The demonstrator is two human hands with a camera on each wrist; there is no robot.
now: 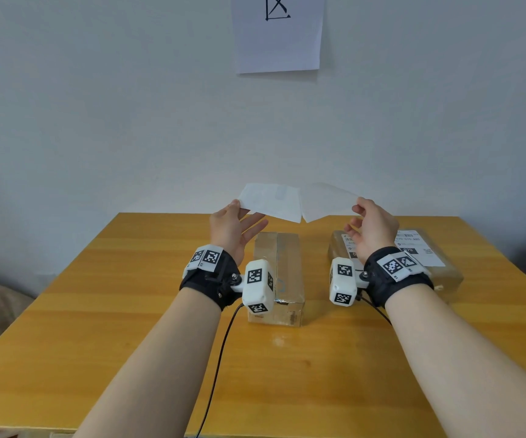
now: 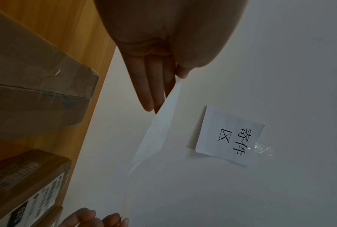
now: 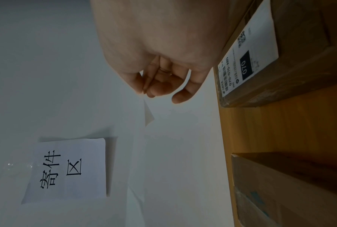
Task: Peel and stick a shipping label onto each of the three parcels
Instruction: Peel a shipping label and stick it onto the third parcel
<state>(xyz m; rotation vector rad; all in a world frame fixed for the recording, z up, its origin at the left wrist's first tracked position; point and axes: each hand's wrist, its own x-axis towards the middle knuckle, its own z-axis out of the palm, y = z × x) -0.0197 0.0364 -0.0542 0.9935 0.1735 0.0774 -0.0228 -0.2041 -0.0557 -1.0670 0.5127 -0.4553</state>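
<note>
My left hand [image 1: 239,207] pinches the left corner of a white shipping label [image 1: 271,200] between thumb and forefinger, its other fingers straight. My right hand [image 1: 358,206] pinches the glossy backing sheet [image 1: 325,200]. The two sheets hang spread apart above the table's far edge and still meet along a seam in the middle. Below them a plain brown parcel [image 1: 279,273] stands with no label on top. A flatter parcel [image 1: 445,270] at the right carries a printed label [image 1: 419,248]. The left wrist view shows the label [image 2: 156,138] edge-on, and the right wrist view the backing [image 3: 148,116].
The yellow wooden table [image 1: 129,311] abuts a white wall. A paper sign [image 1: 277,33] is taped to the wall above. A black cable [image 1: 220,358] runs from my left wrist across the table toward its near edge.
</note>
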